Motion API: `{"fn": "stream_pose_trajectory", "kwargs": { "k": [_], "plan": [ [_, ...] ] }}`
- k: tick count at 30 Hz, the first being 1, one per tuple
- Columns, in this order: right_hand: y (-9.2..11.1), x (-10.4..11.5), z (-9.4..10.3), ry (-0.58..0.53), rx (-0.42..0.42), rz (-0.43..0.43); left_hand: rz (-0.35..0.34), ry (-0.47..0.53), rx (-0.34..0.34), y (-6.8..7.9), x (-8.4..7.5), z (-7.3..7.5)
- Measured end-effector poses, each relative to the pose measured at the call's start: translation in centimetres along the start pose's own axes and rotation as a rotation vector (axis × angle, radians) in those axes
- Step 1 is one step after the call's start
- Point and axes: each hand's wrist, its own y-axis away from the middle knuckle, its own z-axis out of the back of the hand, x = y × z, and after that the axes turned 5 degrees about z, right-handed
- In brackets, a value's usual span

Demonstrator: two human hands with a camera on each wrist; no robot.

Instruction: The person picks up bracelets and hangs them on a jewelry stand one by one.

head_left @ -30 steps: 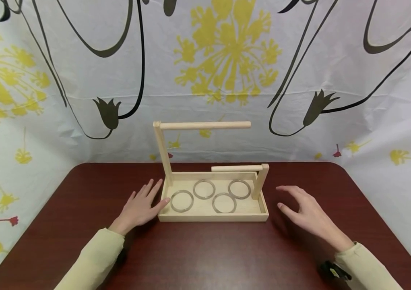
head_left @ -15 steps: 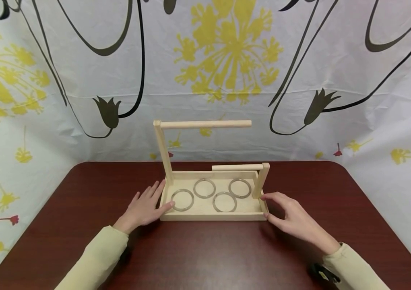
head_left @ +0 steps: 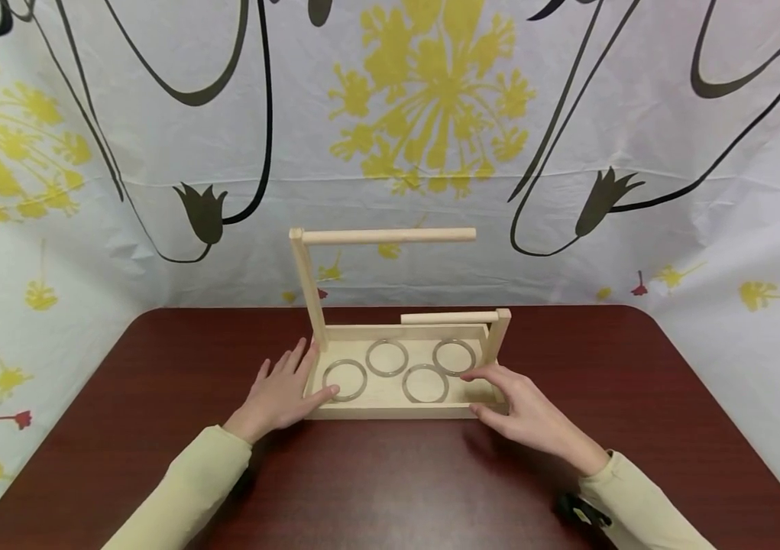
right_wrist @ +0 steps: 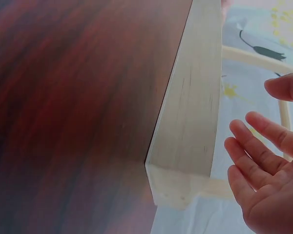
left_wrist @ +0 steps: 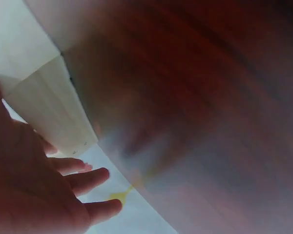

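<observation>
A pale wooden tray (head_left: 390, 413) holds several thin greyish rings, two at the back and two nearer the front. My left hand (head_left: 278, 397) lies over the tray's left end, fingers spread, its thumb reaching over the front left ring (head_left: 344, 361). My right hand (head_left: 527, 409) is over the front right part of the tray. Its fingertips are close to the back right ring (head_left: 454, 341) and the front right ring (head_left: 425, 401); whether they touch is unclear. In the right wrist view the fingers (right_wrist: 249, 156) are relaxed beside the tray wall (right_wrist: 188, 107), holding nothing.
A tall post (head_left: 309, 290) at the tray's left carries a long rod (head_left: 390, 236) pointing right. A shorter post (head_left: 496, 336) at the right carries a short rod (head_left: 448, 318) pointing left. The dark red table (head_left: 390, 481) meets a patterned cloth (head_left: 390, 206) behind.
My right hand has moved left from the bare table to over the tray's right end. The left hand has shifted slightly right. The rings have stayed in place.
</observation>
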Motion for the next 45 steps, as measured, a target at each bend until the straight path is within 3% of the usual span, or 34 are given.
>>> {"fn": "stream_pose_trajectory", "kwargs": {
  "k": [9,16,21,31,45],
  "plan": [
    [-0.6,0.4,-0.9,-0.032,0.017,0.003,-0.066,-0.070,-0.075,0.0,-0.2,-0.4],
    [-1.4,0.5,-1.5,-0.033,0.001,0.026,-0.071,-0.077,-0.059,0.0,0.1,-0.3],
    [-2.2,0.7,-2.1,-0.043,0.019,-0.009,-0.072,-0.054,-0.049,0.0,0.4,-0.3],
    [-3.8,1.2,-3.3,-0.080,0.027,-0.008,-0.040,-0.032,-0.045,-0.1,0.3,0.0],
    [-4.8,1.0,-4.3,-0.114,0.072,-0.084,0.011,0.037,-0.001,0.0,0.0,0.0]
  ]
}}
